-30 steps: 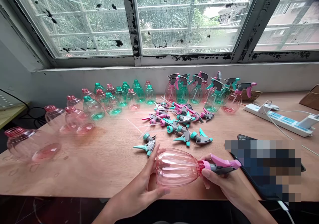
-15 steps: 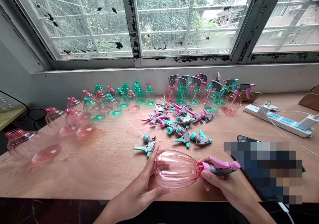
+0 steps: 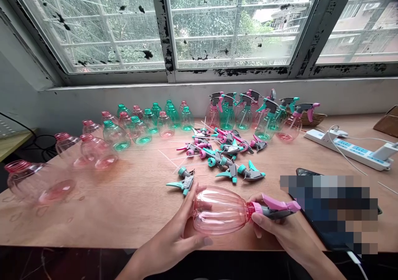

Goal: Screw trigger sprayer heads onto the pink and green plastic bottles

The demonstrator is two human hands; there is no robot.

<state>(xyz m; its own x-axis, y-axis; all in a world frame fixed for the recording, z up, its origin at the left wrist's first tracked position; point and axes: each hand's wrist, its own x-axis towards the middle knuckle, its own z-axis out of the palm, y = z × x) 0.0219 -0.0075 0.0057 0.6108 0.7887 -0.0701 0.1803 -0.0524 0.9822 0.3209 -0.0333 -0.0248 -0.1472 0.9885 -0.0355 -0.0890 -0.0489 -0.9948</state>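
A clear pink ribbed bottle (image 3: pixel 222 209) lies on its side just above the near edge of the wooden table (image 3: pixel 130 197). My left hand (image 3: pixel 178 234) cups its base, with fingers and thumb wrapped round it. A pink and grey trigger sprayer head (image 3: pixel 276 207) sits on the bottle's neck. My right hand (image 3: pixel 280 226) is closed round that head and collar.
Loose sprayer heads (image 3: pixel 224 153) lie scattered mid-table. Open pink and green bottles (image 3: pixel 137 124) stand at the left, and bottles with sprayers (image 3: pixel 258 112) stand at the back. A power strip (image 3: pixel 351 149) with cables is on the right, beside a blurred flat device (image 3: pixel 329 213).
The bottle has turned slightly in my hands. My left thumb has shifted along its underside. Everything else stays put.
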